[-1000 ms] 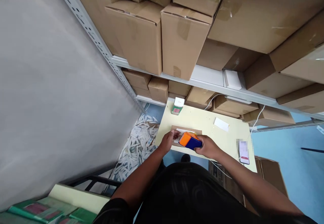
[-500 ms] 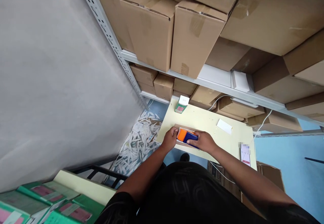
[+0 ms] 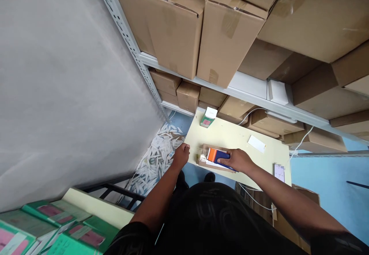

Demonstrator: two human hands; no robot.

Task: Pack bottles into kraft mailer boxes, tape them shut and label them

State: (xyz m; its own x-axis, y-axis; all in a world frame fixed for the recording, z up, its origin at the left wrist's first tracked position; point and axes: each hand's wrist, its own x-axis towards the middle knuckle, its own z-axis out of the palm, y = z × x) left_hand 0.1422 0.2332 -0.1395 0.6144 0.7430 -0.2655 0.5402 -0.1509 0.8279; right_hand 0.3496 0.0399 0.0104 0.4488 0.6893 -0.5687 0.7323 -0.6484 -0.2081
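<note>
My right hand grips an orange and dark blue tape dispenser, thumb laid over the blue part. It rests against a flat brown cardboard box with a white label, near the table's front edge. Shiny clear tape shows at the box's left end. My left hand is curled closed by the table's left edge, apart from the box. Whether its fingers pinch anything is hidden.
A green and white box stands at the pale table's back left. To the right lie a white card and a phone. Shelves of cartons rise behind. White scraps cover the floor, and green boxes sit lower left.
My left hand has moved left, away from the box and dispenser, and is curled. The dispenser has shifted slightly right in my right hand. Clear tape now shows at the box's left end.
</note>
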